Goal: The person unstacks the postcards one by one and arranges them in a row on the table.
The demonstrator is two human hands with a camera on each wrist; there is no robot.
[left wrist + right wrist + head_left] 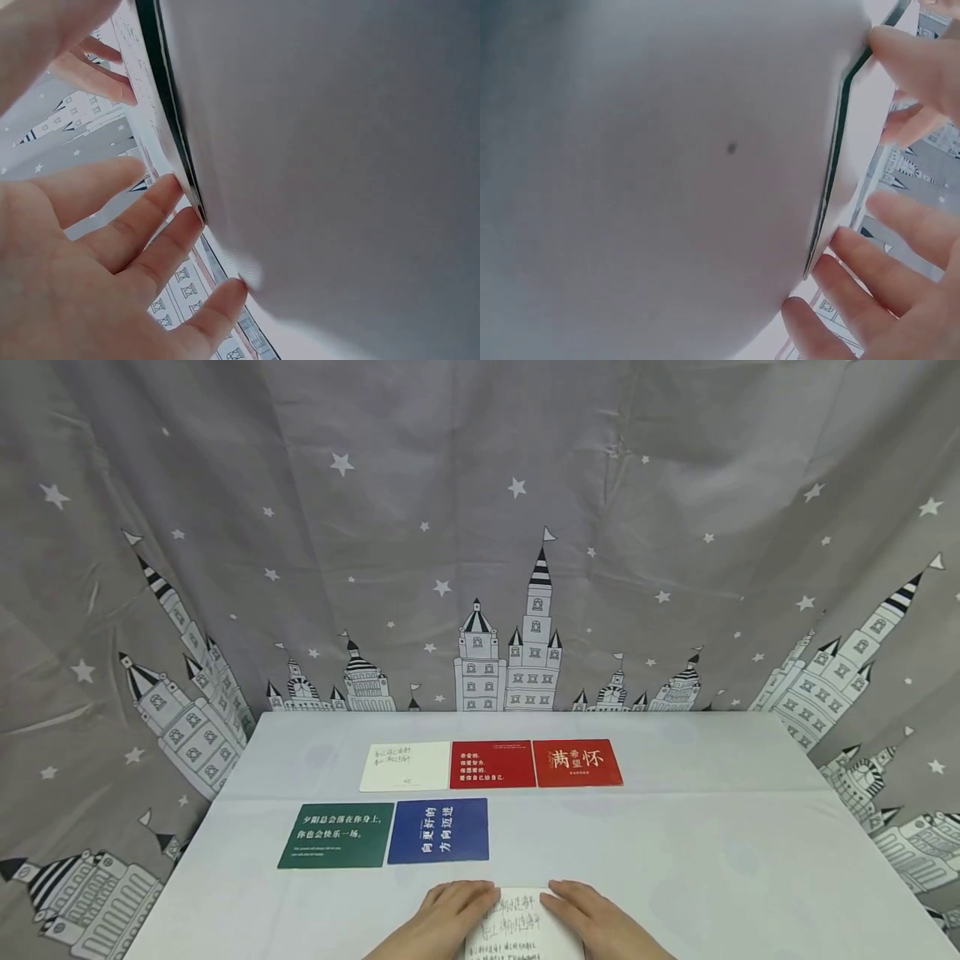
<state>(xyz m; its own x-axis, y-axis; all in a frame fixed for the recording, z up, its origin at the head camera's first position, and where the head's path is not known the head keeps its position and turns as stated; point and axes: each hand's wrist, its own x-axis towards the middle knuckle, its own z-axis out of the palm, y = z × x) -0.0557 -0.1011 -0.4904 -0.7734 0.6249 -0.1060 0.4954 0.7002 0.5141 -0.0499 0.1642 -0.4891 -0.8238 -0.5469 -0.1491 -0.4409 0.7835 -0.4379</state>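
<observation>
A white handwritten page (pixel 525 922) lies at the table's near edge, partly cut off by the bottom of the head view. Dark green layers (pixel 171 97) show along its side in the wrist views; whether it is a notebook or a stack of cards cannot be told. My left hand (pixel 446 914) touches its left edge, fingers mostly straight, fingertips on the side and the tabletop. On the opposite edge rests my right hand (pixel 600 922), its thumb (pixel 911 64) against the side and its other fingers extended along the edge.
Beyond the hands lie a green card (pixel 337 835) and a blue card (pixel 438 831). Farther back, a white handwritten card (pixel 406 767), a dark red card (pixel 492 765) and a brighter red card (pixel 577 763) form a row. A grey castle-print curtain (pixel 480 510) borders the white table (pixel 712 860).
</observation>
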